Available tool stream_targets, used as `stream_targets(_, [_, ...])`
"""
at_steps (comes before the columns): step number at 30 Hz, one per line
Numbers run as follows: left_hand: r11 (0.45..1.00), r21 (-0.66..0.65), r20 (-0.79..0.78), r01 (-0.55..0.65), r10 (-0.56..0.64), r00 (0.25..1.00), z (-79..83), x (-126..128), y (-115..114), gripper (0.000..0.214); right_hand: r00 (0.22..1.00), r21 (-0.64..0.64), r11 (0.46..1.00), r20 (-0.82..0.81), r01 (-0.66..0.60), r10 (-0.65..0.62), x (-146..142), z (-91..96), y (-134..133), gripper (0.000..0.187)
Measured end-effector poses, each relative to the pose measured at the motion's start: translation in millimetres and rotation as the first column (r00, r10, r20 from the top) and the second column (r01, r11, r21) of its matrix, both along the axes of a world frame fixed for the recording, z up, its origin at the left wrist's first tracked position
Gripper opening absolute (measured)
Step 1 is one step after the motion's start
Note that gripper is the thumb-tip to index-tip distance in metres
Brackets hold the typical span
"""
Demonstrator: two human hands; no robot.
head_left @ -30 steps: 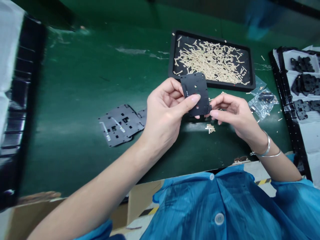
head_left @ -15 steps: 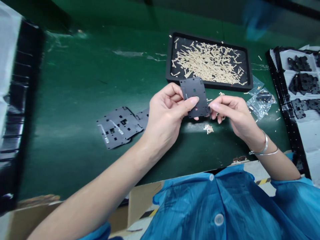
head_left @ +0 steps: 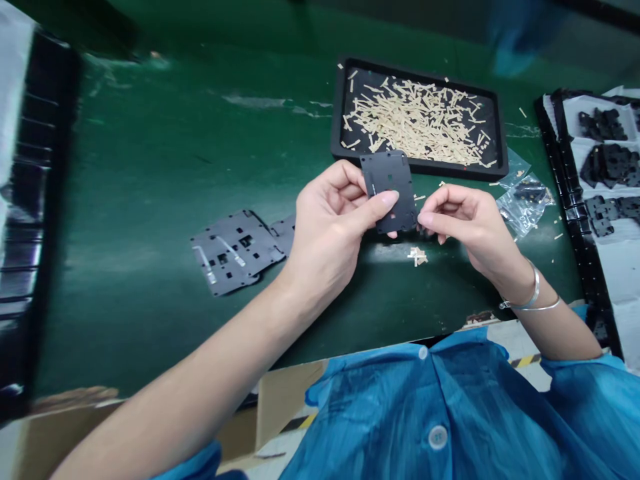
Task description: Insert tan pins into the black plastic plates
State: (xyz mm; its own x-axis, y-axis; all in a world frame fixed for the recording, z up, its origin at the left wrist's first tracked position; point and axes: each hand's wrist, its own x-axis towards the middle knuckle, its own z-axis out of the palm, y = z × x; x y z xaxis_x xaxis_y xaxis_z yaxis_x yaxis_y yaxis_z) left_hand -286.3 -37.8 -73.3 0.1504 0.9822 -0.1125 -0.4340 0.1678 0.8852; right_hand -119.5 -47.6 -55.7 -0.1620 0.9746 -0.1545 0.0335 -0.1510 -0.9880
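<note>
My left hand [head_left: 336,217] grips a thin dark grey plate [head_left: 387,177] with small holes, thumb across its front and fingers behind. Beside the plate's lower right corner is my right hand [head_left: 463,220], thumb and forefinger pinched together. Whatever lies between those fingertips is too small to make out. To the left of my left hand, several similar grey plates [head_left: 235,257] lie overlapped on the green table, with silvery strips on the top one. Below the held plate is a little heap of pale strips [head_left: 417,256].
A black tray [head_left: 336,120] of many pale strips stands behind my hands. Right of it lies a clear plastic bag [head_left: 525,203] with dark parts inside. A black-edged bin [head_left: 567,180] holding black parts is at far right; another black rack [head_left: 37,200] borders the left.
Both hands stay almost in place at the plate, which is still in my left hand. My right fingers have closed up slightly at its corner. The view has shifted a little.
</note>
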Motion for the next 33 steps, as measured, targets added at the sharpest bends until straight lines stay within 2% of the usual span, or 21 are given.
stream_targets(14, [0.998, 0.066, -0.066, -0.010, 0.014, 0.998, 1.0, -2, 4, 0.031, 0.995, 0.052, 0.999, 0.095, -0.006, 0.001, -1, -1.8, -1, 0.011])
stream_targets(24, [0.996, 0.012, 0.048, 0.084, -0.085, 0.995, -4.2, -2, 7, 0.028, 0.994, -0.140, 0.987, -0.082, -0.077, 0.066, 1, -2.4, 3, 0.029])
stream_targets(33, [0.988, -0.013, 0.112, 0.153, -0.151, 0.982, -6.1, 0, 12, 0.038, 0.983, -0.146, 0.980, -0.145, -0.136, 0.115, -1, -4.4, 1, 0.035])
